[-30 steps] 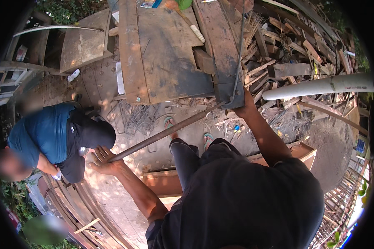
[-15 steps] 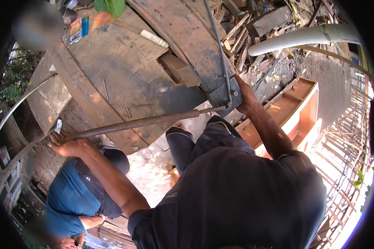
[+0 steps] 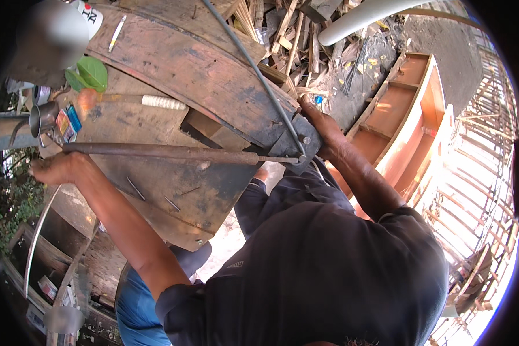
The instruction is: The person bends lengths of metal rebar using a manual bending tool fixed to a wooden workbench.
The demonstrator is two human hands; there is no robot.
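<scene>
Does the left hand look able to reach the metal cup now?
Probably yes: the metal cup looks near the left hand, with nothing clearly between, though that hand touches the long bar.

L fingers (image 3: 39, 169) at brn bar (image 3: 170, 151), R fingers (image 3: 309, 109) at dk block (image 3: 305, 128)

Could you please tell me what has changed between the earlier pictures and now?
The left hand has swung the far end of the long pipe clockwise, as seen from above, from beside the workbench to across its top. The view has turned too. Nothing was visibly let go. The right hand stays at the dark plate on the bench corner.
</scene>
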